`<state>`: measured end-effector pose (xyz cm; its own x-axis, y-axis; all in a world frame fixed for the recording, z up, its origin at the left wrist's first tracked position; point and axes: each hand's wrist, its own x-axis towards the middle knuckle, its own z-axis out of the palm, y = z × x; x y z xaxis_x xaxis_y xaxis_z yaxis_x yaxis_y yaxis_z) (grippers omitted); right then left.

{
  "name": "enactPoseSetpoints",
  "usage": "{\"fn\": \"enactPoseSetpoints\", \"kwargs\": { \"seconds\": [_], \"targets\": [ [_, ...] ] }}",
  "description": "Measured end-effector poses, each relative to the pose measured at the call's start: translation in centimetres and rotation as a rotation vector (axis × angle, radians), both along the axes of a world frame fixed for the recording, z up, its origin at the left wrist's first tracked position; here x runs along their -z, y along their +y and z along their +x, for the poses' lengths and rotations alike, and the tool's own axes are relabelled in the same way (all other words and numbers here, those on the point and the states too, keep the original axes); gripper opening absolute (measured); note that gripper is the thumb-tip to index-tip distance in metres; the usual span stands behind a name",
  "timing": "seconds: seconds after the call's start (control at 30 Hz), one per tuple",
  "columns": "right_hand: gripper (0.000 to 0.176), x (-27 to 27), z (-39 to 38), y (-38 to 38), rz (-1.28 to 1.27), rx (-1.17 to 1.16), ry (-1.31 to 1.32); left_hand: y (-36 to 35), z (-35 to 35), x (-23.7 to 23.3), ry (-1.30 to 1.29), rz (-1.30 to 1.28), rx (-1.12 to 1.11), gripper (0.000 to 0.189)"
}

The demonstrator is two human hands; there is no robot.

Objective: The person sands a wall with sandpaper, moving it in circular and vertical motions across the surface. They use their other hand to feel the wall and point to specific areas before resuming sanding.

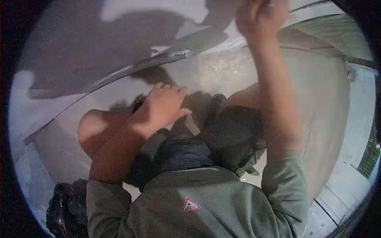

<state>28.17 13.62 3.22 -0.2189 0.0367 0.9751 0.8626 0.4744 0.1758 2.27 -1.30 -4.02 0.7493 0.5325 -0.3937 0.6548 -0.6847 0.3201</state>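
Note:
My left hand (164, 104) hangs palm down between my knees, above the floor, its fingers slightly bent and the thumb apart. Just below the thumb a small flat tan piece (192, 125) shows; whether the hand touches it is unclear. Raised at the top right, my right hand (262, 18) is blurred against the pale wall (151, 23), its fingers curled around something I cannot make out. The upper part of that hand is cut off by the frame edge.
Pale crumbs (228, 67) lie on the floor (317, 91) near the wall's foot. A black plastic bag (67, 206) is at the lower left. White panels (349, 178) stand on the right. My bent knees flank the left hand.

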Motion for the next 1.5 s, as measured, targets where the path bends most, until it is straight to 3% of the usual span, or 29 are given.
{"fn": "enactPoseSetpoints", "kwargs": {
  "seconds": [0.13, 0.2, 0.23, 0.33, 0.43, 0.47, 0.5, 0.57, 0.6, 0.63, 0.7, 0.77, 0.83, 0.87, 0.9, 0.97, 1.0, 1.03, 1.1, 1.13, 1.17, 1.23, 1.27, 1.3, 1.37, 1.4, 1.43, 1.5],
  "targets": [
    [0.042, -2.0, -1.1, -0.4, -0.176, -0.175, -0.03, 0.3, -0.1, 0.6, 0.062, 0.004, 0.0, 0.065],
    [0.039, 0.0, 2.9, 0.1, -0.252, 0.208, 0.048, 0.4, 0.1, 0.3, 0.076, 0.023, -0.011, 0.064],
    [0.039, -0.4, 3.2, -0.5, -0.251, 0.204, 0.047, 0.3, 0.1, 0.1, 0.076, 0.024, -0.016, 0.064],
    [0.034, -1.4, 2.5, -0.9, -0.142, 0.1, -0.015, 0.1, -0.2, -0.2, -0.043, 0.059, 0.009, 0.056],
    [0.032, -1.9, -1.4, 2.5, 0.249, 0.04, -0.095, 0.3, 0.0, 0.2, 0.032, 0.055, 0.003, 0.057],
    [0.036, -2.2, -0.1, 0.0, -0.013, 0.096, -0.164, 0.2, 0.0, 0.1, 0.035, 0.052, -0.004, 0.06],
    [0.036, -1.6, 2.4, 0.0, -0.014, 0.096, -0.161, 0.1, -0.2, 0.1, 0.038, 0.046, -0.012, 0.063],
    [0.043, 1.2, 7.3, 0.2, -0.025, 0.493, -0.365, -0.2, 0.1, -0.1, 0.004, 0.039, 0.002, 0.063],
    [0.044, 2.2, 7.5, -0.5, -0.206, 0.658, -0.283, -0.2, 0.2, -0.4, -0.035, 0.042, 0.016, 0.062],
    [0.044, 1.4, 6.2, -0.6, -0.198, 0.655, -0.284, -0.2, 0.2, -0.5, -0.038, 0.049, 0.012, 0.062],
    [0.039, 0.6, 2.5, -0.5, -0.093, 0.036, -0.06, -0.6, 0.2, -0.4, -0.049, 0.054, 0.012, 0.062],
    [0.035, -1.4, 0.4, -0.5, 0.008, 0.001, -0.102, -0.6, 0.3, 0.0, 0.026, 0.044, 0.015, 0.063],
    [0.034, -2.2, 0.6, -1.0, -0.233, 0.177, -0.028, -0.8, 0.3, 0.2, 0.11, 0.026, 0.016, 0.064],
    [0.031, 2.8, 6.5, 1.3, -0.094, 1.028, -0.518, -0.9, 0.3, 0.0, 0.054, 0.062, 0.024, 0.065],
    [0.031, 2.2, 5.9, 1.0, -0.097, 1.026, -0.517, -0.9, 0.4, -0.1, -0.005, 0.1, 0.03, 0.065],
    [0.031, -0.8, 3.2, -0.7, -0.119, -0.048, 0.126, -0.9, 0.8, -0.2, -0.015, 0.079, 0.027, 0.066],
    [0.035, -0.6, 1.9, -3.1, -0.47, 0.129, 0.229, -0.9, 0.8, -0.2, -0.023, 0.053, 0.03, 0.066],
    [0.035, -0.5, 0.9, -2.5, -0.47, 0.131, 0.231, -0.8, 0.7, 0.0, -0.022, 0.053, 0.031, 0.066],
    [0.036, -1.0, -0.6, -0.6, -0.064, -0.1, -0.086, -0.5, 0.5, 0.2, 0.056, 0.038, 0.031, 0.066],
    [0.035, -2.3, -0.6, 0.3, 0.1, -0.016, -0.193, -0.3, 0.5, 0.1, 0.058, 0.035, 0.035, 0.066],
    [0.035, -1.4, 0.8, 0.2, 0.095, -0.013, -0.192, -0.1, 0.5, -0.1, 0.09, 0.031, 0.026, 0.067],
    [0.034, 0.0, 5.4, -0.5, -0.123, 0.592, -0.308, 0.2, 0.7, -0.1, 0.104, 0.037, 0.012, 0.067],
    [0.039, -0.7, 6.1, -1.3, -0.429, 0.28, -0.026, 0.1, 0.8, -0.2, 0.034, 0.055, 0.01, 0.068],
    [0.039, -1.0, 5.6, -1.5, -0.416, 0.279, -0.036, 0.1, 0.8, -0.3, -0.034, 0.077, 0.011, 0.068],
    [0.045, -1.0, 2.1, -1.5, -0.175, -0.057, 0.095, 0.0, 0.7, -0.1, -0.011, 0.081, 0.01, 0.067],
    [0.05, -0.8, -2.3, -1.4, -0.22, -0.565, 0.63, 0.0, 0.6, 0.0, 0.021, 0.069, 0.015, 0.067],
    [0.05, -1.6, -0.3, -1.0, -0.036, 0.023, -0.118, 0.1, 0.5, 0.0, 0.022, 0.069, 0.019, 0.067],
    [0.048, -2.7, 0.2, 0.4, -0.015, -0.059, -0.23, 0.4, 0.6, 0.2, 0.145, 0.013, 0.025, 0.062]
  ]
}}
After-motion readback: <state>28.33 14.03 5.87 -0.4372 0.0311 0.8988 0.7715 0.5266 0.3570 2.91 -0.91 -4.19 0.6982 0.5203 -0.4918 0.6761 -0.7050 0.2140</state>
